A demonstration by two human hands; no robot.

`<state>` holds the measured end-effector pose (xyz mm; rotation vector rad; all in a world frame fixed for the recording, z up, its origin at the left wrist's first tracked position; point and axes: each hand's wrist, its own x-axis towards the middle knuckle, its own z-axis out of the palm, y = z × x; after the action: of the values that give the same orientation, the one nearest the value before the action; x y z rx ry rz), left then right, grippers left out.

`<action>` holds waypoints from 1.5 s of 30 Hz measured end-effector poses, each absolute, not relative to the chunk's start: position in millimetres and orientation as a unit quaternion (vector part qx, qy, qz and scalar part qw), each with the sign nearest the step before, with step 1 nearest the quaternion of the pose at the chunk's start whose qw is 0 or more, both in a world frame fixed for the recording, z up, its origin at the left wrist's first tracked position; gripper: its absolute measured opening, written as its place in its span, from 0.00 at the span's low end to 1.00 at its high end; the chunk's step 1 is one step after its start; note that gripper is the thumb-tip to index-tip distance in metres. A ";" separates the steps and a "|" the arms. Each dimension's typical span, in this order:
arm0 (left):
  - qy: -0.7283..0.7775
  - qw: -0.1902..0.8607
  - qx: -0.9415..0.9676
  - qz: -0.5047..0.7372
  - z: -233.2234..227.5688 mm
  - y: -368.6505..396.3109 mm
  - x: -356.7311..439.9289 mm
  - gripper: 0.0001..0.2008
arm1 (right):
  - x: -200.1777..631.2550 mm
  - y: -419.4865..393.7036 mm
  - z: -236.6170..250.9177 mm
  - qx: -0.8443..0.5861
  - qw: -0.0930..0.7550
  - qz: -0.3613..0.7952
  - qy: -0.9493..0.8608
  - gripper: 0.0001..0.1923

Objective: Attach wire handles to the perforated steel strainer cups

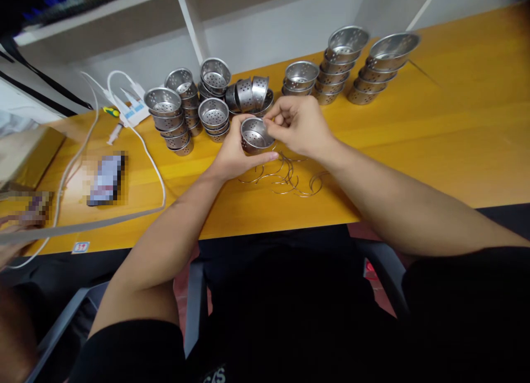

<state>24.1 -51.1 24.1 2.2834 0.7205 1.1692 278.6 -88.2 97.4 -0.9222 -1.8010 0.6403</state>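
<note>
My left hand (236, 154) grips a small perforated metal cup (253, 133) from below and the left, holding it just above the yellow table (414, 134). My right hand (300, 123) pinches at the cup's right rim with thumb and fingers closed; a thin wire may be between them, but it is too small to tell. Several curved wire handles (285, 176) lie loose on the table right under and in front of my hands.
Stacks of the same perforated cups stand behind my hands: a cluster at left (182, 110), a middle group (248, 93) and taller stacks at right (364, 65). A white cable (153, 162), a blurred phone (105, 179) and another person's hand (12, 239) are at left.
</note>
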 end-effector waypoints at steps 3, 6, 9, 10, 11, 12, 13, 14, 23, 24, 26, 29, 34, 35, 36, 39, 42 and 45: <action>0.272 0.231 0.834 0.422 25.4 -52.5 25.1 0.61 | 278.7 -88.1 98.3 -0.375 0.486 0.275 -0.740 0.27; 0.268 0.229 0.836 0.420 25.0 -52.5 25.5 0.59 | 277.8 -89.4 99.0 -0.374 0.486 0.278 -0.739 0.28; 0.263 0.224 0.840 0.418 26.0 -53.2 24.8 0.59 | 277.1 -91.8 100.2 -0.381 0.484 0.269 -0.740 0.26; 0.265 0.224 0.841 0.415 27.2 -54.0 24.5 0.58 | 277.1 -92.2 100.5 -0.384 0.482 0.267 -0.741 0.25; 0.269 0.225 0.841 0.412 28.9 -55.3 24.5 0.58 | 277.2 -92.2 100.5 -0.386 0.479 0.266 -0.742 0.25; 0.274 0.228 0.840 0.408 30.9 -57.0 24.7 0.58 | 277.4 -91.9 100.3 -0.387 0.477 0.266 -0.743 0.24; 0.279 0.230 0.839 0.406 33.1 -59.1 25.2 0.57 | 277.4 -91.3 99.9 -0.386 0.476 0.267 -0.743 0.24; 0.281 0.233 0.838 0.405 35.3 -61.3 25.9 0.56 | 277.4 -90.6 99.3 -0.385 0.477 0.268 -0.743 0.24; 0.283 0.290 0.810 0.424 38.3 -67.6 26.8 0.53 | 280.8 -99.5 112.4 -0.345 0.471 0.308 -0.751 0.29; 0.281 0.296 0.807 0.428 37.5 -66.0 25.5 0.52 | 283.7 -100.6 115.8 -0.330 0.460 0.326 -0.757 0.31; 0.278 0.300 0.802 0.435 37.0 -63.6 23.4 0.50 | 290.1 -100.7 121.2 -0.297 0.437 0.365 -0.767 0.35; 0.283 0.299 0.803 0.431 39.2 -63.4 23.3 0.49 | 296.8 -97.3 124.7 -0.254 0.425 0.407 -0.768 0.40; 0.274 0.316 0.806 0.418 39.3 -64.6 26.6 0.48 | 294.2 -93.2 120.2 -0.260 0.433 0.424 -0.752 0.41; 0.270 0.316 0.807 0.420 37.8 -63.8 26.9 0.47 | 292.8 -92.8 118.7 -0.266 0.436 0.425 -0.747 0.42; 0.267 0.314 0.807 0.423 35.9 -62.6 27.2 0.46 | 291.4 -92.4 117.4 -0.272 0.441 0.426 -0.742 0.42; 0.263 0.306 0.808 0.430 29.0 -57.5 27.7 0.43 | 288.9 -91.7 114.8 -0.283 0.449 0.424 -0.734 0.43; 0.257 0.303 0.809 0.433 23.1 -52.4 27.1 0.42 | 288.6 -91.9 114.8 -0.291 0.445 0.416 -0.738 0.42; 0.248 0.295 0.817 0.429 20.7 -49.0 24.9 0.44 | 288.9 -93.0 116.3 -0.289 0.442 0.408 -0.745 0.42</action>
<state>24.9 -49.0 20.7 2.1732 0.6595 1.1415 288.9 -93.0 116.3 -0.7162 -1.8480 1.0132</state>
